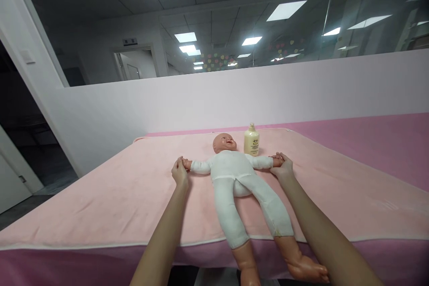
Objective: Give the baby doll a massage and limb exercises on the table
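A baby doll (233, 165) with a white cloth body lies on its back, its head toward the wall and its feet past the near edge of the table. Its arms are stretched out to both sides. At the doll's hand on the left of the view, my left hand (180, 172) has its fingers closed around it. On the opposite side my right hand (283, 167) grips the doll's other hand. Just beyond the arm on the right stands a pale yellow bottle (251, 141), upright and close to the doll's head.
A pink towel (134, 201) with a white edge covers much of the table, over a darker pink cover (378, 143). Behind rises a low white wall (208, 100) topped by glass reflecting ceiling lights. A dark doorway (30, 143) opens at the left.
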A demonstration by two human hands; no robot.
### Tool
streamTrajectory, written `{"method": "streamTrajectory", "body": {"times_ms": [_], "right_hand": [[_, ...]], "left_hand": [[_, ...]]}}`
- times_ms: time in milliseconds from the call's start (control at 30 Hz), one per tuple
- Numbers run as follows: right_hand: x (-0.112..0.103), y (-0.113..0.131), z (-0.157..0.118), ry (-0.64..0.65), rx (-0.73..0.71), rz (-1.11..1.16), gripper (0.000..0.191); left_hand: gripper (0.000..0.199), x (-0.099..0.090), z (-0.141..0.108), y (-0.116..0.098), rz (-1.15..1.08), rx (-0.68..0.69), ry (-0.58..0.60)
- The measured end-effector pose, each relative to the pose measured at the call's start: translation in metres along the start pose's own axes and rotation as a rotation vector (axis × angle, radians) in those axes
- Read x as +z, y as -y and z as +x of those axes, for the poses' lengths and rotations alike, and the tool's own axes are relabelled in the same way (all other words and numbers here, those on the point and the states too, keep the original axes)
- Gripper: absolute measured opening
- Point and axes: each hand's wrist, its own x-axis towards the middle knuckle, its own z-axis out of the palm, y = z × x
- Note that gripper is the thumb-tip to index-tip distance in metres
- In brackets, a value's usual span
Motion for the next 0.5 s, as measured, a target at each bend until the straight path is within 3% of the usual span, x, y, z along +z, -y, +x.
{"method": "streamTrajectory", "body": {"times_ms": [200, 500], "right_hand": [[-0.0067, -0.0005, 0.0007, 0.062, -0.023, 0.120, 0.036], [-0.0041, -0.0002, 0.0036, 0.077, 0.007, -0.015, 0.015]], "left_hand": [[0.046, 0.0008, -0.0010, -0.0052, -0.081, -0.054, -0.026], [0.044, 0.0006, -0.0059, -0.0065, -0.003, 0.012, 0.039]]}}
